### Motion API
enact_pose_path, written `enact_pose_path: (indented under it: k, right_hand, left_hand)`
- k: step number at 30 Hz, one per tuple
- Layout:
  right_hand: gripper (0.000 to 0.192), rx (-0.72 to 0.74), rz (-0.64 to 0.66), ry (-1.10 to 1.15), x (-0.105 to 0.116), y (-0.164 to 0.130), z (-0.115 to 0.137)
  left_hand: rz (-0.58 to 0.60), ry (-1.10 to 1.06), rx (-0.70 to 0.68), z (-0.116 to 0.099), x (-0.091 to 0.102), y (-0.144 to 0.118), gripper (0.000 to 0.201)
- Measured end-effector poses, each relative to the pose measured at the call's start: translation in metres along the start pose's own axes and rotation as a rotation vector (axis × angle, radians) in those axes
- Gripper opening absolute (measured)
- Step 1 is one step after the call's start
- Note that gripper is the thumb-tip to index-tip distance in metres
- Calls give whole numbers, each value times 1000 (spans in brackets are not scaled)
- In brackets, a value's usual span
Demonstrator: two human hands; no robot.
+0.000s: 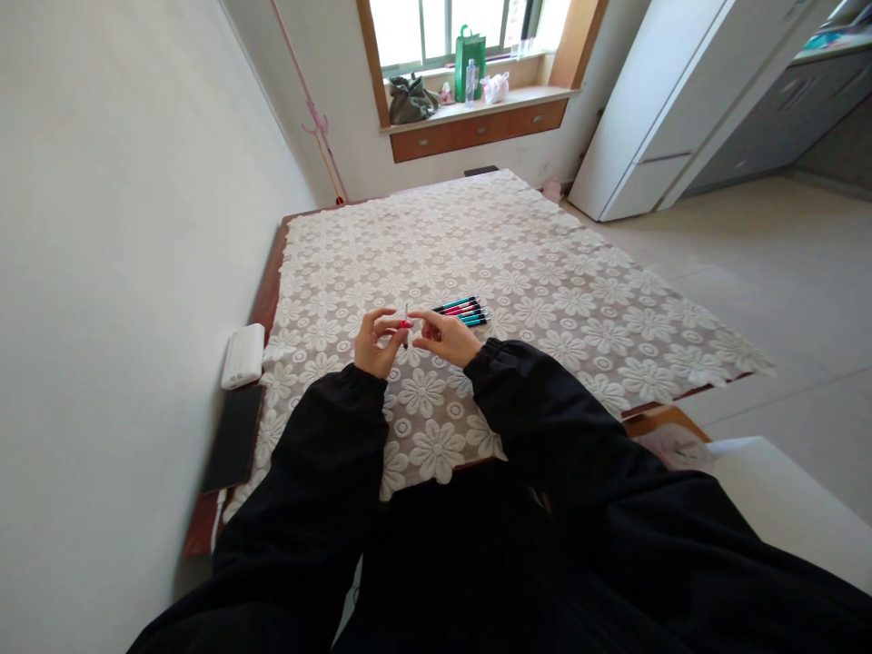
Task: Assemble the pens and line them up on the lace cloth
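My left hand [377, 343] and my right hand [444, 338] meet over the lace tablecloth [518, 272], both pinching a thin pen part with a red piece [406, 323] held upright between the fingertips. A small row of several pens [464, 311] with black, pink and teal barrels lies on the cloth just beyond my right hand. Black sleeves cover both arms.
A white power bank [243, 355] and a dark phone [235, 437] lie at the table's left edge by the wall. A window sill with bags [411, 98] and a bottle is at the far end. A white cabinet [654, 109] stands right.
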State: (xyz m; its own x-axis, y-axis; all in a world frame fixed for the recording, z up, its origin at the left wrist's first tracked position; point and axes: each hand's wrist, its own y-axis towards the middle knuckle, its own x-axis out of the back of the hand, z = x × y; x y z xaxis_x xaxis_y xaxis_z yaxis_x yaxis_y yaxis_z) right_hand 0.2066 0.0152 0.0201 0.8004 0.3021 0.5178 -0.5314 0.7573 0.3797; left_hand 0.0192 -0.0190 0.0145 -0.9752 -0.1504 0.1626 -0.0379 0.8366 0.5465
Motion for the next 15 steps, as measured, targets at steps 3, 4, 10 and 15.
enact_pose_path:
  k: [3, 4, 10, 15]
  right_hand:
    - [30, 87, 10, -247, -1, -2, -2]
    - [26, 124, 20, -325, -1, -2, -2]
    - [36, 331, 196, -550, -14, -6, -2]
    - [35, 329, 258, -555, -21, -6, -7]
  left_hand:
    - [-94, -1, -24, -4, 3, 3, 39]
    - [-125, 0, -28, -5, 4, 4, 37]
    - [-237, -25, -16, -7, 7, 8, 36]
    - [-227, -7, 4, -5, 8, 9, 40]
